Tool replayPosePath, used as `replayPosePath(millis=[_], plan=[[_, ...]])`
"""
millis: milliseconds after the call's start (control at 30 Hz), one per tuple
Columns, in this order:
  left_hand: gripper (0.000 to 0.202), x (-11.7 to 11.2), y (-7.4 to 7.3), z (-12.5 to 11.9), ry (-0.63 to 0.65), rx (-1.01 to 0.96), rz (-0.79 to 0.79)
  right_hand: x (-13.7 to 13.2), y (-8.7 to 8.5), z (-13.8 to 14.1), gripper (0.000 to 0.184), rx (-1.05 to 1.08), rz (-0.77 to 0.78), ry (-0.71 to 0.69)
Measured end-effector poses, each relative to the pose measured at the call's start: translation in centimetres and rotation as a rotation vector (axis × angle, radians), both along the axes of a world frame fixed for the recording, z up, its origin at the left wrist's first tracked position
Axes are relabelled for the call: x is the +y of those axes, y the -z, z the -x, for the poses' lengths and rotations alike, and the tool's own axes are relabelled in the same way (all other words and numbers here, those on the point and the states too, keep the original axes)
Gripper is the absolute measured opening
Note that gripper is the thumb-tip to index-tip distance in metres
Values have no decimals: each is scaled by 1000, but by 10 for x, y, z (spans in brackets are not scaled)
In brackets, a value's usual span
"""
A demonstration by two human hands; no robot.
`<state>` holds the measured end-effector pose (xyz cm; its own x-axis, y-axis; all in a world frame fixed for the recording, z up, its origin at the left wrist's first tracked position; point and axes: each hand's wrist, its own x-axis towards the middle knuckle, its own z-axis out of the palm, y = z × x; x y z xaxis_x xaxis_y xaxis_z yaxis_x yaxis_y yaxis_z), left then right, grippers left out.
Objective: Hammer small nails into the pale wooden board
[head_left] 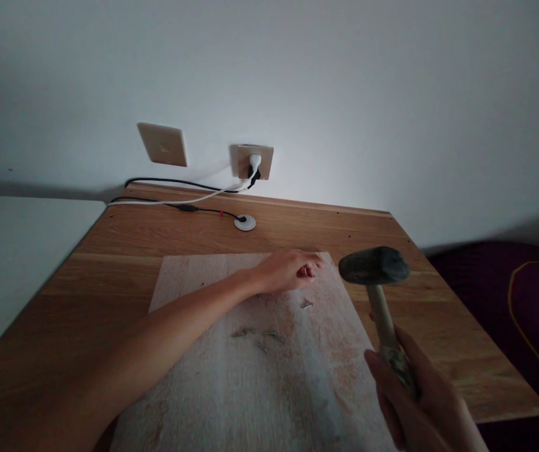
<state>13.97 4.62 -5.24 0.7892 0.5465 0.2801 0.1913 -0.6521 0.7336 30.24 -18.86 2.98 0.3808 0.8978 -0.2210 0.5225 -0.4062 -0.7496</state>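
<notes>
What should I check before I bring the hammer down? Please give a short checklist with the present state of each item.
1. Grip on the hammer: ok. The right hand is closed around the lower handle.
2. Hammer head clear of the left hand: ok. It is raised, apart, to the right.
3. What the left hand pinches stands upright: cannot tell. The fingertips hide it.
4. Fingers away from the strike spot: not ok. They are curled down right at it.
5. Loose nails out of the way: ok. They lie nearer on the board.
6. Board flat on the table: ok, as far as visible.
</notes>
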Motion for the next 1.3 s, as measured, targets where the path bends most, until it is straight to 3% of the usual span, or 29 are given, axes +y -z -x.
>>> replayPosePath(millis=[233,567,833,1133,1300], plan=[[49,-1,4,0,-22,-37,21,8,3,8,65,-38,14,0],[52,-4,-3,4,1,-28,60,7,24,4,75,-87,10,-41],[44,-4,-4,2,-25,20,75,1,14,6,78,36,77,-15],[45,-5,-7,2,-36,-16,24,0,28,-1,81,15,60,3],[44,-4,-5,1,-33,29,25,4,15,4,79,77,20,-2]])
